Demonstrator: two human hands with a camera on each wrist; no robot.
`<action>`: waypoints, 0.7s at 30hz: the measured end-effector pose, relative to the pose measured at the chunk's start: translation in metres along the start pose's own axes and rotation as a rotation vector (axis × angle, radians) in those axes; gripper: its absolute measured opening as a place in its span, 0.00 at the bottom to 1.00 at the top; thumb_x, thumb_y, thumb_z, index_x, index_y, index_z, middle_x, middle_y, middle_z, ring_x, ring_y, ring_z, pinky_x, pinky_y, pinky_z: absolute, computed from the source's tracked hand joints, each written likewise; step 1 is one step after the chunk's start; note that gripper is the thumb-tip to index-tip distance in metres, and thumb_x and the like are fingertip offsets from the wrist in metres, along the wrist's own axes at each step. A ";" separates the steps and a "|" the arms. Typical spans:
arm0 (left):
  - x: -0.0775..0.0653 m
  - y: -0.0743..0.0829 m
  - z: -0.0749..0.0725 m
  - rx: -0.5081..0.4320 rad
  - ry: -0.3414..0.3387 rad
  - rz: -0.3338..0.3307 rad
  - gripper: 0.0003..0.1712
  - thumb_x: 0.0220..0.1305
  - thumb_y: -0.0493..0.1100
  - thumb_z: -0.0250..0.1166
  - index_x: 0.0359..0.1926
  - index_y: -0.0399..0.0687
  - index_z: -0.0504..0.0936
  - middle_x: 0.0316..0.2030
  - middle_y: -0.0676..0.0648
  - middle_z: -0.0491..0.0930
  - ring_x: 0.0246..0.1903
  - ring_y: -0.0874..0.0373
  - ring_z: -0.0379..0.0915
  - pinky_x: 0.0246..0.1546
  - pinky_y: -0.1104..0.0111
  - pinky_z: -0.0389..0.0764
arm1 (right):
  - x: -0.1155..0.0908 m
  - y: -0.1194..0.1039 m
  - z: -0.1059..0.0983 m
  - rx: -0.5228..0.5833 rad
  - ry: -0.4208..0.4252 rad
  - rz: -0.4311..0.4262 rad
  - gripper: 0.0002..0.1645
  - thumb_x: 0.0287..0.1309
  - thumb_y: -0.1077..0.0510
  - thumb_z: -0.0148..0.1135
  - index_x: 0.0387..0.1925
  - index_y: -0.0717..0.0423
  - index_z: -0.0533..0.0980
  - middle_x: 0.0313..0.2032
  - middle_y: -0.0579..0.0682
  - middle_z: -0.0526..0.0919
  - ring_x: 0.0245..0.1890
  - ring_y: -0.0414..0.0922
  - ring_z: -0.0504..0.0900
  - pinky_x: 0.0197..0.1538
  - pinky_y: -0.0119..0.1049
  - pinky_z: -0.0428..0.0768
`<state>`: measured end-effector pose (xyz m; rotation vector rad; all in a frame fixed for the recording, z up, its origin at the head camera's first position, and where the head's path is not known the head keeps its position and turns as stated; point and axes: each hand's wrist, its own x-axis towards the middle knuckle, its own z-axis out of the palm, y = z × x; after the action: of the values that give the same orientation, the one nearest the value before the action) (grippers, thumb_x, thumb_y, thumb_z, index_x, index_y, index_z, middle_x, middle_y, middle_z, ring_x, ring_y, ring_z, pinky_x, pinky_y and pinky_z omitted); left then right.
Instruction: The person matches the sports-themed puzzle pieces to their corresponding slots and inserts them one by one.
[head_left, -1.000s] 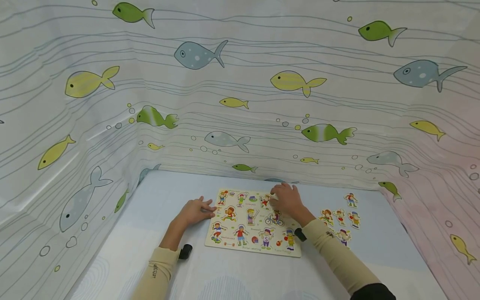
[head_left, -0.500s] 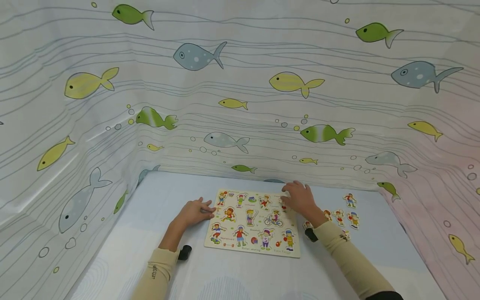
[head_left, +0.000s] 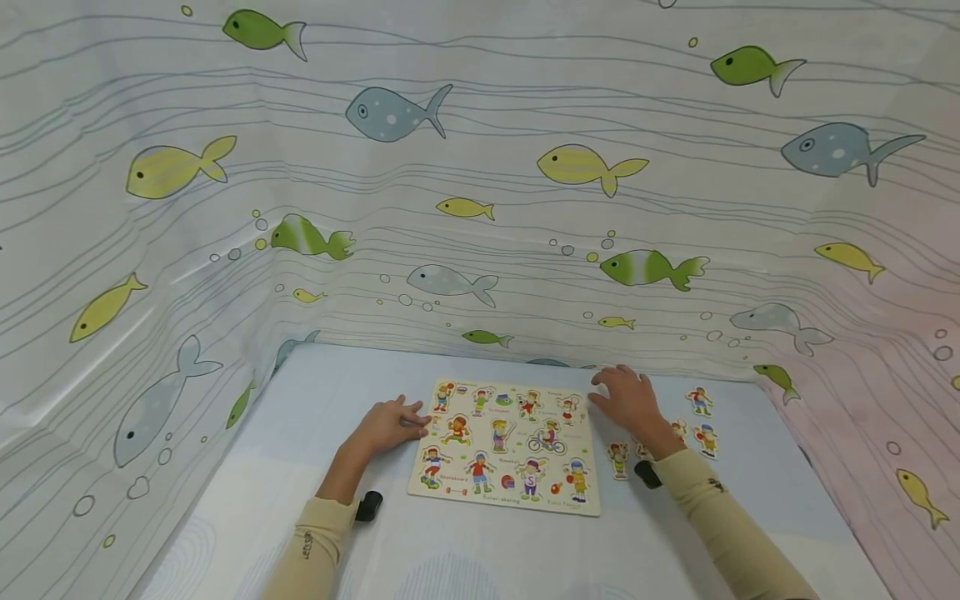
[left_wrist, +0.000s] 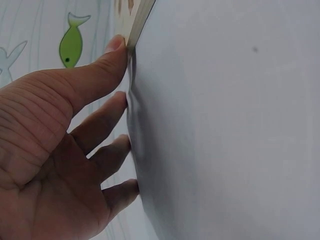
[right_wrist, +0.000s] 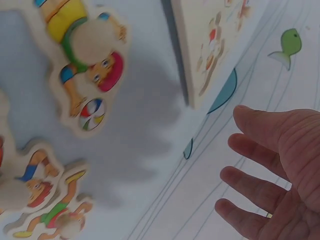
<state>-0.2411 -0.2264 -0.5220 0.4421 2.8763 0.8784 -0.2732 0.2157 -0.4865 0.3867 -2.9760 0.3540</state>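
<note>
A wooden picture puzzle board (head_left: 517, 433) with sports figures and printed words lies on the table. At its left edge rests my left hand (head_left: 390, 422), fingers spread. In the left wrist view its thumb (left_wrist: 107, 67) touches the board's edge and the other fingertips meet the tabletop. My right hand (head_left: 626, 400) hovers just beyond the board's upper right corner, holding nothing; in the right wrist view its fingers (right_wrist: 255, 187) are apart and relaxed. Beneath that arm lies a loose knobbed puzzle piece (right_wrist: 90, 55) of a child with a striped ball.
Several more loose figure pieces lie right of the board, such as one in red and blue (head_left: 700, 402) and another with a ball (head_left: 706, 441); the right forearm partly hides some. A fish-patterned sheet (head_left: 480, 250) rises behind and beside the table (head_left: 337, 533).
My right hand has moved right, off the board's upper right part, uncovering the tennis figure there. A loose piece beside the board now shows past the wrist. The left hand stays put.
</note>
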 end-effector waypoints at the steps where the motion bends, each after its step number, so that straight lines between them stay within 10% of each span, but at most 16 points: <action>1: 0.000 0.000 0.000 0.001 0.001 0.000 0.17 0.57 0.49 0.73 0.46 0.48 0.88 0.60 0.40 0.76 0.67 0.31 0.57 0.66 0.38 0.57 | -0.001 0.003 0.000 0.001 0.000 0.001 0.17 0.60 0.52 0.68 0.48 0.55 0.81 0.56 0.57 0.81 0.65 0.64 0.66 0.63 0.72 0.58; 21: -0.002 -0.001 0.000 0.006 -0.001 0.016 0.17 0.58 0.49 0.72 0.47 0.48 0.88 0.60 0.40 0.75 0.67 0.30 0.57 0.65 0.38 0.57 | -0.019 0.046 -0.021 0.020 -0.060 0.148 0.19 0.62 0.52 0.67 0.50 0.60 0.80 0.56 0.64 0.79 0.64 0.68 0.65 0.61 0.74 0.57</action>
<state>-0.2398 -0.2280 -0.5226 0.4665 2.8796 0.8714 -0.2649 0.2692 -0.4787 0.1817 -3.0706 0.3932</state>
